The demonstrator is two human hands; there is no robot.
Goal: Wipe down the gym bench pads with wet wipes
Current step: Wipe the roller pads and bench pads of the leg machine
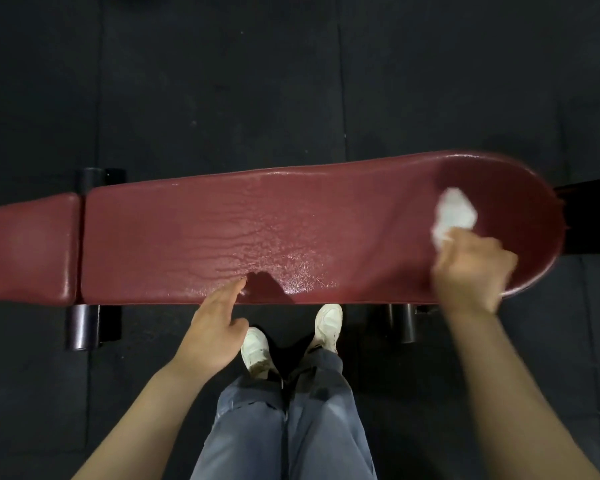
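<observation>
A long dark-red back pad (291, 230) runs across the view, and its middle shines wet. A shorter red seat pad (25, 247) adjoins it at the left. My right hand (471, 268) holds a crumpled white wet wipe (452, 213) against the rounded right end of the long pad; this hand is blurred. My left hand (219, 323) is at the pad's near edge, its straight fingertips touching the surface and holding nothing.
Black rubber floor tiles (222, 81) surround the bench. Black frame feet stick out under the pads: one at the near left (84, 327), one at the near right (400, 322), one at the far left (94, 180). My legs and white shoes (328, 323) stand against the near side.
</observation>
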